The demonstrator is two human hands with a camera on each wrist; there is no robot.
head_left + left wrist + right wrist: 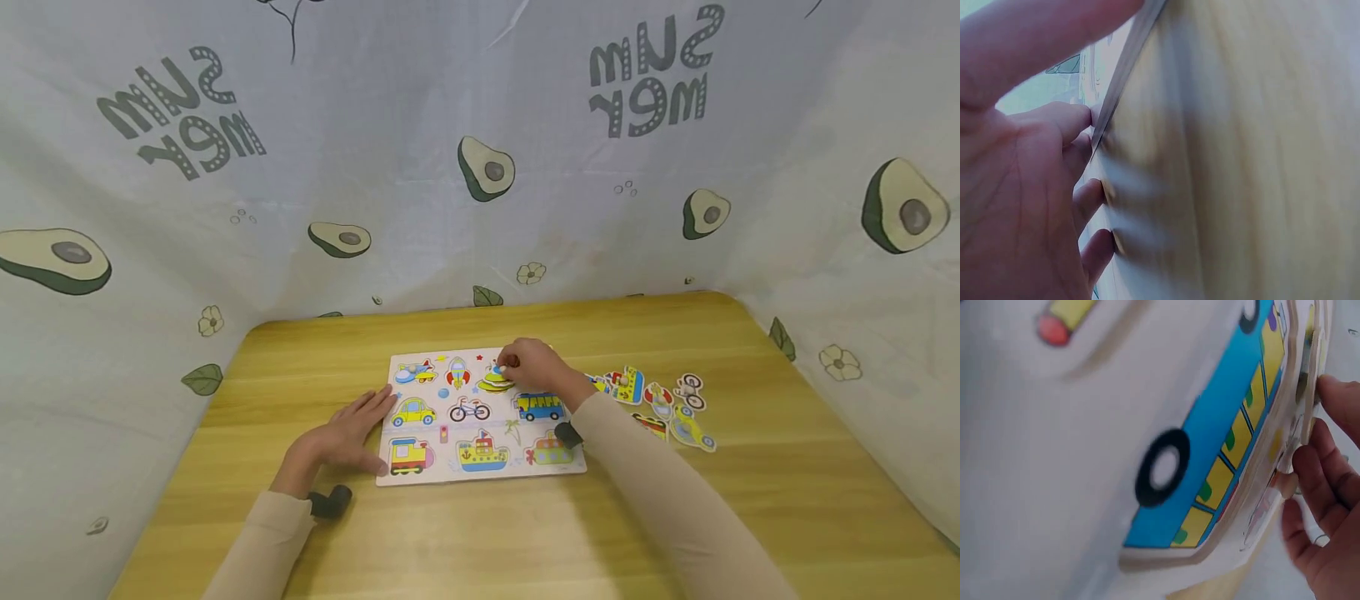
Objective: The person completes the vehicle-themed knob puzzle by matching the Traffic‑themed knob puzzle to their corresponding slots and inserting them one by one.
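Note:
A wooden puzzle board [450, 433] printed with vehicles lies flat on the table. My left hand [347, 433] rests at the board's left edge, fingers spread; the left wrist view shows its fingertips [1105, 244] at the tabletop beside that edge. Over the board's upper right, my right hand [534, 365] pinches a flying saucer puzzle piece [493, 383]. The right wrist view shows thumb and fingers at the thin edge of this piece [1311, 387], close above the board. Whether it touches the board I cannot tell. Below it is the bus picture [1216, 456].
Right of the board lie several loose pieces, among them a ship piece [628, 385], a rocket piece [658, 400], a bicycle piece [690, 392], a car piece [692, 429] and a red and yellow piece [651, 425]. An avocado-print cloth [420, 250] hangs behind the wooden table [465, 542].

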